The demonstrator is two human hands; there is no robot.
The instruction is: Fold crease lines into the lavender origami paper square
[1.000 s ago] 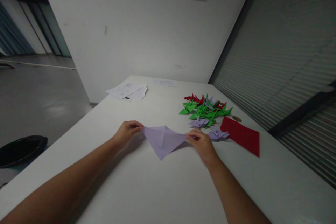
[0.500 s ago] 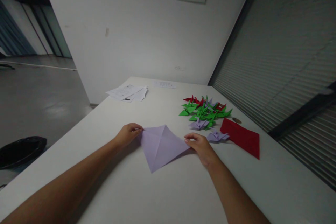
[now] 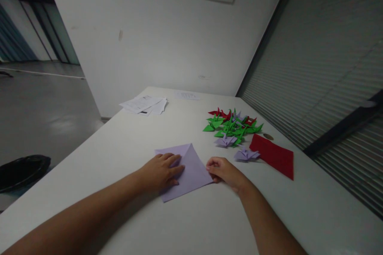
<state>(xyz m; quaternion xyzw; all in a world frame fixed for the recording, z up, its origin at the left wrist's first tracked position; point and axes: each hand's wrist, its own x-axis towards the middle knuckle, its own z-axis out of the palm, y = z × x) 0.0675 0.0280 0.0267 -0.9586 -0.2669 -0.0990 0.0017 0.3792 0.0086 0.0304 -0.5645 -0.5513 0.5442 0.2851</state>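
A creased sheet of lilac origami paper [image 3: 193, 171] lies on the white table [image 3: 191, 223] in front of me. Flat on its left part rests my left hand [image 3: 161, 171], fingers stretched out over the paper and covering some of it. At the right corner my right hand [image 3: 221, 172] pinches the paper between bent fingers. Just beyond that hand sits a folded lilac paper crane [image 3: 245, 154].
A cluster of green, red and lilac paper cranes [image 3: 231, 125] stands toward the right back. Red paper [image 3: 272, 155] lies near the blinds, by a small round dark object [image 3: 268, 136]. Printed sheets [image 3: 143, 104] are at the far left; a black-lined bin [image 3: 24, 171] stands beside the table.
My left hand has let go of the left corner and moved right onto the paper. The right hand keeps its corner, now lower, and the sheet has turned slightly.
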